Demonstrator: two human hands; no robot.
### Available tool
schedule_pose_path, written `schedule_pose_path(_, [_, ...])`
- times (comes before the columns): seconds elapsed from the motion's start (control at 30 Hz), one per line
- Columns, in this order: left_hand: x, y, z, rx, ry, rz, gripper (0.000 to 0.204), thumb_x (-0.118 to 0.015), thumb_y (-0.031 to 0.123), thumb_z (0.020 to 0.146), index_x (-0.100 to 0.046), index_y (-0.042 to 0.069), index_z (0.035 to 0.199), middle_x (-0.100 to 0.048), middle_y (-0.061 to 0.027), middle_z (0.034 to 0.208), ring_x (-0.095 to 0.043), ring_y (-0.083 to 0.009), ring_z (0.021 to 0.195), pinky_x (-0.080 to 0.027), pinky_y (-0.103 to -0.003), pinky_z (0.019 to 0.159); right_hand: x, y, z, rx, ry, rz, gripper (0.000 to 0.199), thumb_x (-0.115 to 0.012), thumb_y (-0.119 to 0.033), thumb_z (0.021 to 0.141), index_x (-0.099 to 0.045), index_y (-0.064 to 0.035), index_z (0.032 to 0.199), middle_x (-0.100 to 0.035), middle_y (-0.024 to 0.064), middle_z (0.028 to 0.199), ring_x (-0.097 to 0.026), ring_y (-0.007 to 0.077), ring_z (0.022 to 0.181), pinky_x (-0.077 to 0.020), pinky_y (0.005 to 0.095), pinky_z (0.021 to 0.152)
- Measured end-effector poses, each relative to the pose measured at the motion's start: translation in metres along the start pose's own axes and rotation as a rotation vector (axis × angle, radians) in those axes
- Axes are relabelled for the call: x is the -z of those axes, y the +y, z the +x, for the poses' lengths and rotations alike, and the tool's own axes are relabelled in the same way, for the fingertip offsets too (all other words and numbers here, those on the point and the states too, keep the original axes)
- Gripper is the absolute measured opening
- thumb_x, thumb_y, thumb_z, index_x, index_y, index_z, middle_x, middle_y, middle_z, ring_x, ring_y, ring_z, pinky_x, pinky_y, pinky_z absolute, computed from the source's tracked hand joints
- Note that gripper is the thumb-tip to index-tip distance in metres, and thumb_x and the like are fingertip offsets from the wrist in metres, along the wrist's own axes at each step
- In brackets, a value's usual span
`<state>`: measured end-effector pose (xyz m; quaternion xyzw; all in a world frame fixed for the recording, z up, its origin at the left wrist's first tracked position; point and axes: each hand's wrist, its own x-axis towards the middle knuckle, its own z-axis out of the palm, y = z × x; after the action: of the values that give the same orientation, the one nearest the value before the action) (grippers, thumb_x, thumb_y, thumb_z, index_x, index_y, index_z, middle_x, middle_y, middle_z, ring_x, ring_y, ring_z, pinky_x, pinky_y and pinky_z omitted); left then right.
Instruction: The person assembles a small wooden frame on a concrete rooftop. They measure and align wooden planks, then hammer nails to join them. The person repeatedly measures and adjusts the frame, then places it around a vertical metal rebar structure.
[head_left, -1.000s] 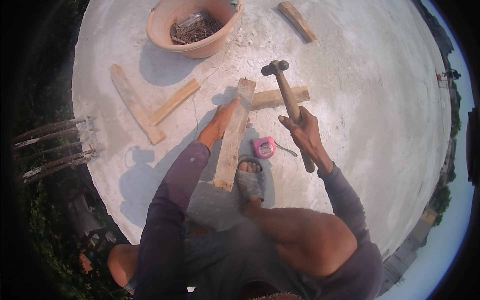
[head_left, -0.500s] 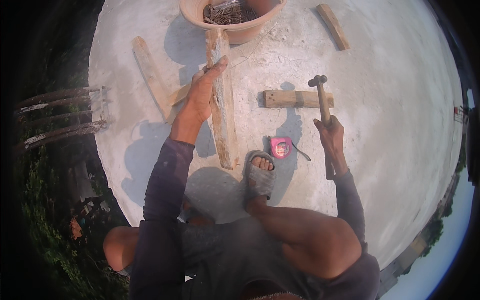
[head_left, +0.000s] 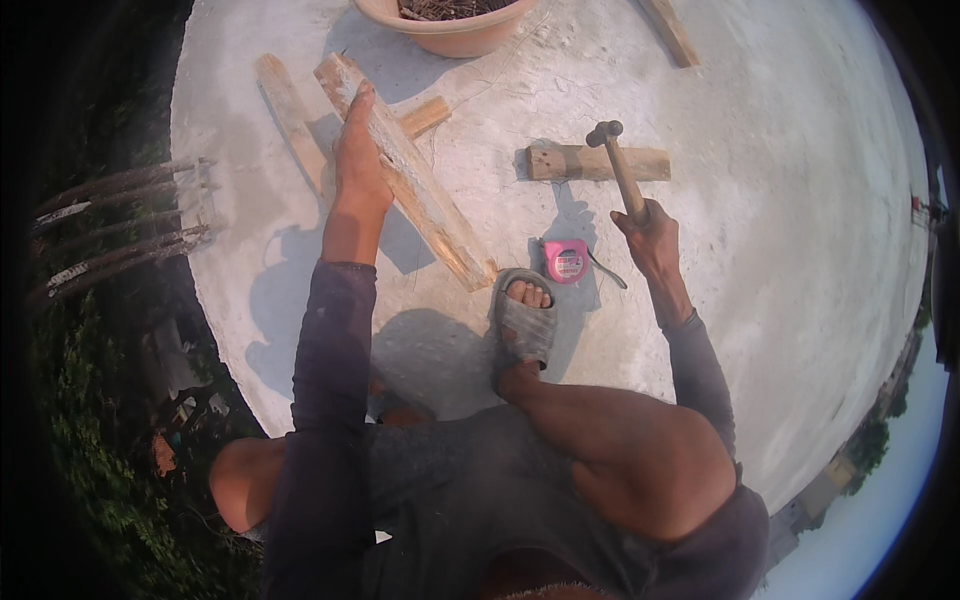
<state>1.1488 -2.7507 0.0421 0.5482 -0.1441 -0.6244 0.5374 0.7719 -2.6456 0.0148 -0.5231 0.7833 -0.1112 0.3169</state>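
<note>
My left hand [head_left: 362,160] is closed round a rough wooden plank [head_left: 425,200], which slants from upper left down to the right, its lower end near my sandalled foot [head_left: 525,318]. In my right hand [head_left: 650,240] is a hammer [head_left: 624,178], gripped by its wooden handle with the head pointing up and away from me. Beyond the hammer, a short wooden block [head_left: 560,163] with dark spots at one end lies on the concrete. A pink tape measure [head_left: 566,261] with a dark wrist strap rests between my foot and that block.
A clay-coloured basin [head_left: 465,38] of nails stands at the far edge of view. Loose wood pieces lie at left [head_left: 290,115], behind the held plank [head_left: 427,117] and far right [head_left: 670,32]. Rusty rebar [head_left: 120,190] juts past the slab's left edge, with greenery below.
The plank in my left hand has swung from nearly upright to a slant, its top moving left and uncovering a wood piece behind. My view has shifted slightly, and the hammer head tilts further left.
</note>
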Motion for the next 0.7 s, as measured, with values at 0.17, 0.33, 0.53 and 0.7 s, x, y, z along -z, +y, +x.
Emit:
schedule_pose_path(0.17, [0.026,0.03,0.017,-0.023,0.179,-0.045,0.076,-0.063,0.046,0.099,-0.038,0.005,0.159,-0.045,-0.0142,0.157,-0.047,-0.0306,0.141,-0.04,-0.045,0.116,0.008,0.023,0.014,-0.077,0.016,0.026,0.055,-0.074,-0.039,0.088,-0.065,0.0092,0.113,-0.072,0.0202,0.082,-0.072,0.0314,0.078,-0.054,0.0434,0.071])
schedule_pose_path(0.33, [0.042,0.043,0.031,-0.029,0.158,-0.079,0.078,-0.065,0.048,0.098,-0.038,0.005,0.158,-0.045,-0.0158,0.155,-0.05,-0.0327,0.139,-0.044,-0.047,0.113,0.003,0.038,0.02,-0.084,0.035,-0.098,0.054,-0.076,-0.038,0.088,-0.066,0.0066,0.116,-0.072,0.0209,0.083,-0.071,0.0338,0.076,-0.0545,0.0455,0.071])
schedule_pose_path(0.53, [0.037,0.044,0.022,-0.054,0.238,-0.086,0.077,-0.067,0.044,0.098,-0.038,0.006,0.158,-0.045,-0.0165,0.155,-0.05,-0.0354,0.137,-0.045,-0.058,0.109,0.0,0.009,0.009,0.418,0.457,-0.32,0.046,-0.071,-0.036,0.095,-0.067,0.0031,0.121,-0.075,0.0182,0.096,-0.073,0.0345,0.089,-0.0555,0.0426,0.081])
schedule_pose_path(0.7, [0.025,0.021,0.007,-0.169,0.228,-0.283,0.071,-0.069,0.038,0.096,-0.042,0.007,0.154,-0.046,-0.0154,0.152,-0.047,-0.0331,0.139,-0.042,-0.057,0.11,-0.018,-0.044,-0.013,0.101,-0.325,0.371,0.059,-0.072,-0.04,0.098,-0.064,0.0091,0.129,-0.074,0.0178,0.107,-0.071,0.0235,0.099,-0.0581,0.0347,0.081])
